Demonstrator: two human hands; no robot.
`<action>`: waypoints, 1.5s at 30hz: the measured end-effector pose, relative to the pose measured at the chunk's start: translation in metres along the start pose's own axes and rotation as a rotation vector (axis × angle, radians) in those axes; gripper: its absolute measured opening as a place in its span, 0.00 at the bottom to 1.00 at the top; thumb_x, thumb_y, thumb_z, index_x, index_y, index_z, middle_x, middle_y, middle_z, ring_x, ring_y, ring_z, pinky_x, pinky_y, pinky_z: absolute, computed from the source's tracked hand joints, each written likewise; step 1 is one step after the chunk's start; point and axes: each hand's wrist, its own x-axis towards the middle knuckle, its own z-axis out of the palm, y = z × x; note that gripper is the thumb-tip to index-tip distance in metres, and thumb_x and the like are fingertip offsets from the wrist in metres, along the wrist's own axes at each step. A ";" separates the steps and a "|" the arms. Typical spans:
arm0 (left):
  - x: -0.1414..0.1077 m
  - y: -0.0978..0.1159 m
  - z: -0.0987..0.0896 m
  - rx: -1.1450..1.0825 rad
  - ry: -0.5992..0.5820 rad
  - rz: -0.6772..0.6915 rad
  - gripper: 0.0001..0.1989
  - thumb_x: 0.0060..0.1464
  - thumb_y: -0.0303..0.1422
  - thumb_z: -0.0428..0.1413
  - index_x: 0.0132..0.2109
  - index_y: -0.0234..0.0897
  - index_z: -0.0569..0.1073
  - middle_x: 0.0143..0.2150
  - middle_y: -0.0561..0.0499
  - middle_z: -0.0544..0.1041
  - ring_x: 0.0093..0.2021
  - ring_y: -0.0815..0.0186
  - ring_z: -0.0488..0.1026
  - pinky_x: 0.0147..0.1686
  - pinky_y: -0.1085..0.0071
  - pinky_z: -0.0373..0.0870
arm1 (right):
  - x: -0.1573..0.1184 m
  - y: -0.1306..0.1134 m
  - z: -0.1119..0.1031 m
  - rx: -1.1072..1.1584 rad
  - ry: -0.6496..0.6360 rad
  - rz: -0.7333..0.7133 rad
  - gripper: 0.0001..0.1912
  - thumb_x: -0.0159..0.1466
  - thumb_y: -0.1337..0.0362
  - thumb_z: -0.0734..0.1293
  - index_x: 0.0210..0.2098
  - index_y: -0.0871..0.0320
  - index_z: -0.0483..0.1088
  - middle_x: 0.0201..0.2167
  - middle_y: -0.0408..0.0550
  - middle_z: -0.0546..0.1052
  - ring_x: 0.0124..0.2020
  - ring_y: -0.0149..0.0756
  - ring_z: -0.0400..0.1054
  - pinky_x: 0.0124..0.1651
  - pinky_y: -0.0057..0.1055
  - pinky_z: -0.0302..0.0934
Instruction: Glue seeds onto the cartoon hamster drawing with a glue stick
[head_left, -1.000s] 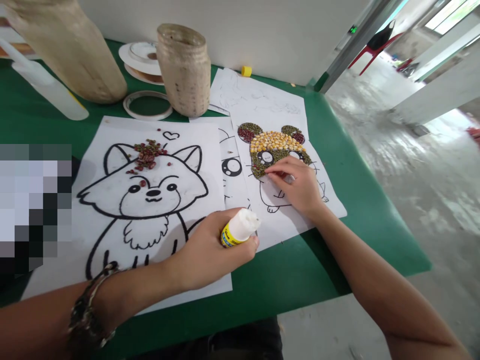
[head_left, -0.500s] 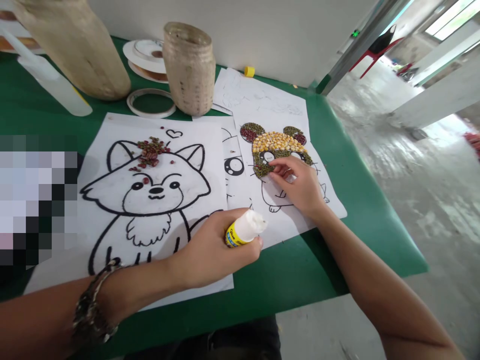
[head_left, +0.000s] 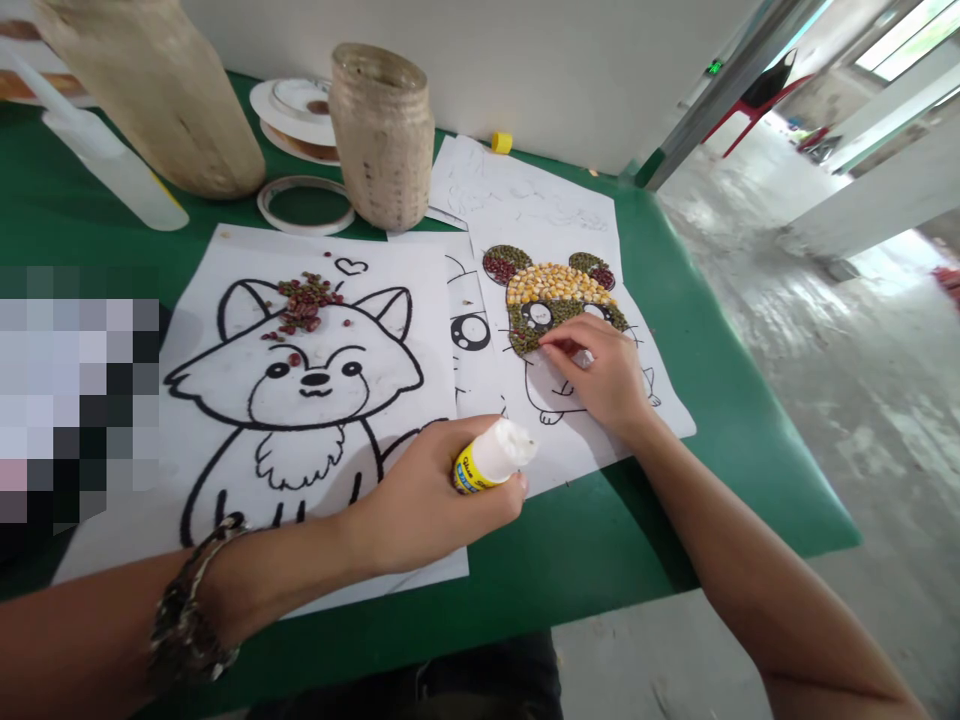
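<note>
My left hand [head_left: 427, 500] is wrapped round an uncapped glue stick [head_left: 480, 465], its white tip pointing up and right. It hovers over the lower right of a fox drawing [head_left: 315, 455]. A small heap of red and green beans [head_left: 306, 302] lies on the fox's forehead. My right hand [head_left: 604, 365] pinches thumb and forefinger together at the lower left of an animal-face picture [head_left: 562, 285]; anything between the fingertips is too small to make out. Yellow corn kernels cover that picture's forehead, green beans surround the eyes, and red and green beans fill the ears.
Behind the papers stand a cloudy jar [head_left: 386, 150] and a bigger container [head_left: 165, 100]. Near them lie a tape roll [head_left: 270, 222], a spool [head_left: 289, 105], a white squeeze bottle [head_left: 116, 170] and a yellow cap [head_left: 502, 143]. A pixelated patch covers the left edge.
My right fingertips have shifted slightly down, from near the left eye to the edge of the green beans. My left hand keeps hold of the glue stick. The view has moved a little.
</note>
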 end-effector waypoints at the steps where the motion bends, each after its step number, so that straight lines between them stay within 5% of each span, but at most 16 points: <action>1: 0.000 0.000 0.000 0.002 0.003 0.000 0.11 0.45 0.25 0.48 0.21 0.37 0.53 0.18 0.61 0.52 0.20 0.77 0.50 0.19 0.79 0.50 | 0.000 0.000 0.000 0.000 0.002 0.003 0.05 0.56 0.70 0.63 0.28 0.56 0.69 0.28 0.45 0.71 0.27 0.30 0.65 0.30 0.30 0.61; 16: -0.001 -0.001 0.001 0.017 0.006 0.032 0.11 0.45 0.25 0.49 0.21 0.37 0.54 0.18 0.61 0.53 0.19 0.77 0.50 0.18 0.79 0.50 | 0.000 -0.003 0.001 -0.033 0.018 -0.016 0.05 0.55 0.71 0.62 0.25 0.57 0.66 0.26 0.44 0.69 0.26 0.29 0.63 0.30 0.29 0.61; 23: -0.002 -0.001 0.001 0.032 0.007 0.040 0.10 0.45 0.26 0.48 0.21 0.37 0.54 0.18 0.61 0.53 0.19 0.77 0.50 0.19 0.78 0.49 | -0.002 -0.006 -0.005 0.058 0.184 0.130 0.04 0.53 0.70 0.63 0.25 0.56 0.61 0.23 0.41 0.68 0.23 0.27 0.63 0.28 0.27 0.62; 32: -0.003 -0.004 0.002 0.061 0.025 0.063 0.09 0.46 0.28 0.48 0.22 0.37 0.54 0.18 0.61 0.54 0.19 0.76 0.50 0.18 0.78 0.50 | -0.006 -0.012 -0.003 0.219 0.019 0.165 0.02 0.58 0.66 0.60 0.28 0.57 0.62 0.23 0.42 0.73 0.24 0.28 0.67 0.28 0.27 0.61; 45: -0.004 -0.001 0.001 0.071 0.021 0.033 0.09 0.45 0.28 0.49 0.22 0.37 0.55 0.17 0.62 0.54 0.17 0.77 0.50 0.17 0.79 0.50 | -0.007 -0.012 -0.002 0.187 0.061 0.155 0.03 0.59 0.68 0.56 0.29 0.56 0.57 0.25 0.43 0.75 0.23 0.27 0.67 0.27 0.26 0.59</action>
